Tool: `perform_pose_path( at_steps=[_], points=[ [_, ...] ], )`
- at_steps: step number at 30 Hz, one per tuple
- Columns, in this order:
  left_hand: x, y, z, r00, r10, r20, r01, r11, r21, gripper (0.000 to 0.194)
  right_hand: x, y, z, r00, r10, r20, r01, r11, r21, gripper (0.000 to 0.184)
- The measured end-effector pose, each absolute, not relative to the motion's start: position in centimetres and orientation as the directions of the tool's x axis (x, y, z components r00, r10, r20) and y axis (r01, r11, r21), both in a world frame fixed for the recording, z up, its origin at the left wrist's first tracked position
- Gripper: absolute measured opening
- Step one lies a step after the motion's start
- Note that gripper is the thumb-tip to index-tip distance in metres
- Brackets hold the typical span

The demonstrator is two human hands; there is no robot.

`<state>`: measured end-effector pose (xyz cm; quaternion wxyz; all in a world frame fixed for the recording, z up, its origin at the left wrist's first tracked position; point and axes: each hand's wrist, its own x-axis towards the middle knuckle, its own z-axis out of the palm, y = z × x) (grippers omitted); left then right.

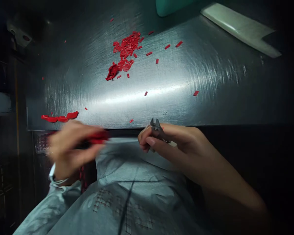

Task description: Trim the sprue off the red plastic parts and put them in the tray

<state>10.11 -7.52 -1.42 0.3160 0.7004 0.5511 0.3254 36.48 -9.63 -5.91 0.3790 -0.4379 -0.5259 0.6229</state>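
Smeared by motion, my left hand (pixel 72 145) is at the table's near edge, with a red plastic-looking piece (pixel 99 136) between thumb and fingers. My right hand (pixel 176 142) is wrapped round a pair of side cutters (pixel 156 127), whose jaws point away from me and stand slightly apart. Just beyond my left hand, a row of several red pieces (pixel 60 118) lies along the table edge. Farther back sits a heap of small red offcuts (pixel 127 47), with a larger hollow-looking red piece (pixel 112 71) beside it.
The brushed metal table (pixel 107 107) has stray red chips scattered over it. At the back stand a green container (pixel 171 6) and a long pale curved panel (pixel 237 27). A clear box with red contents (pixel 42 143) is below the table edge at left.
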Motion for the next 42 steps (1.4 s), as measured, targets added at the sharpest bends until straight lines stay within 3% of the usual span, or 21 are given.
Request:
perform_pose_path(
  at_steps=[1, 5, 8, 12, 17, 23, 30, 34, 37, 40, 42],
  points=[
    [10.0, -7.3, -1.0, 0.210, 0.970, 0.123, 0.586, -0.225, 0.778, 0.023, 36.7, -9.7, -5.9, -0.332, 0.933, -0.142, -0.004, -0.152, -0.988, 0.029],
    [9.2, -6.7, -0.8, 0.165, 0.884, 0.437, 0.711, -0.414, 0.568, 0.023, 37.1, -9.7, -5.6, -0.276, 0.955, -0.110, 0.018, -0.109, -0.994, 0.026],
    [7.3, -6.5, -1.1, 0.191, 0.932, 0.309, 0.790, -0.332, 0.515, 0.024, 37.0, -9.8, -5.5, -0.245, 0.964, -0.101, 0.057, -0.090, -0.994, 0.026],
    [3.1, -7.1, -0.2, -0.123, 0.919, 0.375, 0.881, -0.073, 0.467, 0.021, 36.8, -10.1, -5.7, -0.267, 0.958, -0.106, 0.135, -0.072, -0.988, 0.028],
    [-0.9, -7.1, 1.1, -0.205, 0.944, 0.258, 0.931, 0.106, 0.350, 0.016, 36.8, -10.6, -6.2, -0.307, 0.951, -0.020, 0.254, 0.061, -0.965, 0.017],
    [-1.2, -2.9, 0.3, -0.200, 0.961, 0.189, 0.952, 0.144, 0.272, 0.014, 37.5, -11.5, -7.8, -0.361, 0.931, -0.058, 0.382, 0.091, -0.920, 0.014],
    [0.2, -0.2, 0.5, -0.112, 0.985, -0.133, 0.993, 0.114, 0.006, 0.031, 38.6, -12.9, -10.2, -0.299, 0.937, -0.178, 0.471, -0.018, -0.882, 0.025],
    [1.5, -1.0, 2.2, -0.175, 0.984, -0.025, 0.980, 0.172, -0.100, 0.035, 39.1, -13.3, -11.1, -0.284, 0.921, -0.266, 0.510, -0.090, -0.855, 0.028],
    [4.1, -0.6, 2.8, -0.068, 0.997, 0.047, 0.997, 0.069, -0.034, 0.035, 39.1, -13.4, -11.3, -0.274, 0.909, -0.312, 0.574, -0.105, -0.812, 0.030],
    [8.3, 1.0, 2.0, 0.241, 0.970, -0.030, 0.965, -0.236, 0.112, 0.031, 39.0, -13.5, -11.2, -0.286, 0.896, -0.338, 0.628, -0.091, -0.773, 0.028],
    [11.2, 2.4, 1.0, 0.424, 0.901, -0.087, 0.901, -0.410, 0.145, 0.037, 38.8, -13.6, -11.0, -0.297, 0.890, -0.346, 0.645, -0.080, -0.760, 0.026]
  ],
)
